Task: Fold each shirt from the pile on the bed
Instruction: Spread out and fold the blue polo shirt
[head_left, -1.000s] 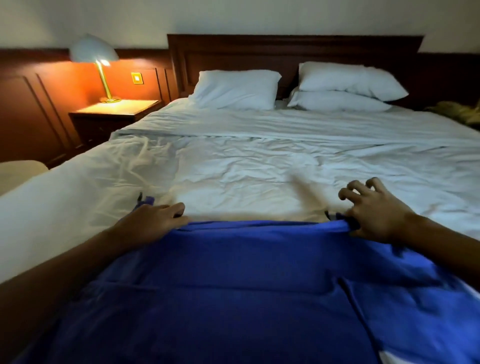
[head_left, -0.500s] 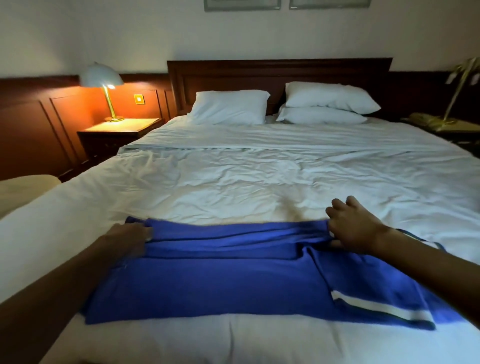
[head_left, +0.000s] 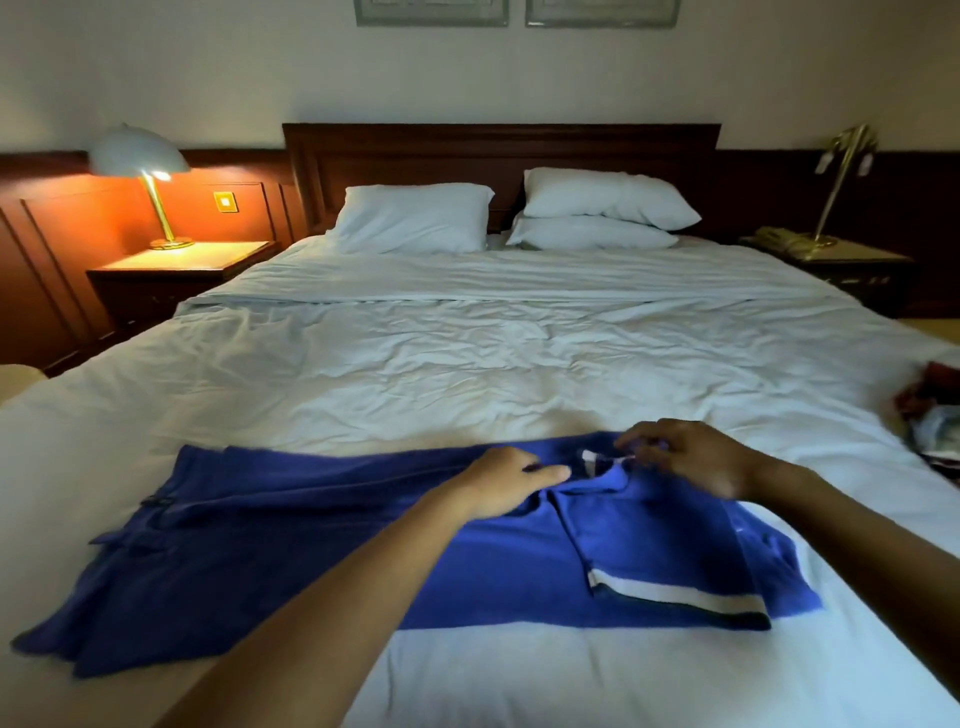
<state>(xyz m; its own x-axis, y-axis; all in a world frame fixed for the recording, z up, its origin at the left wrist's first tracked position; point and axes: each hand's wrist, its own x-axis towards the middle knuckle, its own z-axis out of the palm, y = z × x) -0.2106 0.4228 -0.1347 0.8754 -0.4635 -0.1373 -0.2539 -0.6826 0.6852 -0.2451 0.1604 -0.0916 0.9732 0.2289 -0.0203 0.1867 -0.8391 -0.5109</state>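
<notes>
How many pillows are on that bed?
3. The left pillow lies alone by the headboard; at the right, the top pillow rests on the bottom pillow. Others could be hidden behind.

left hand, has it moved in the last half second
Yes. The left hand went right, from left of the left pillow to below the pillow gap.

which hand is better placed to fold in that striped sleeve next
Right, probably. The striped sleeve lies at the right end of the shirt, just nearer than the right hand, with nothing between. The left hand sits left of the collar, so it would have to cross over.
</notes>
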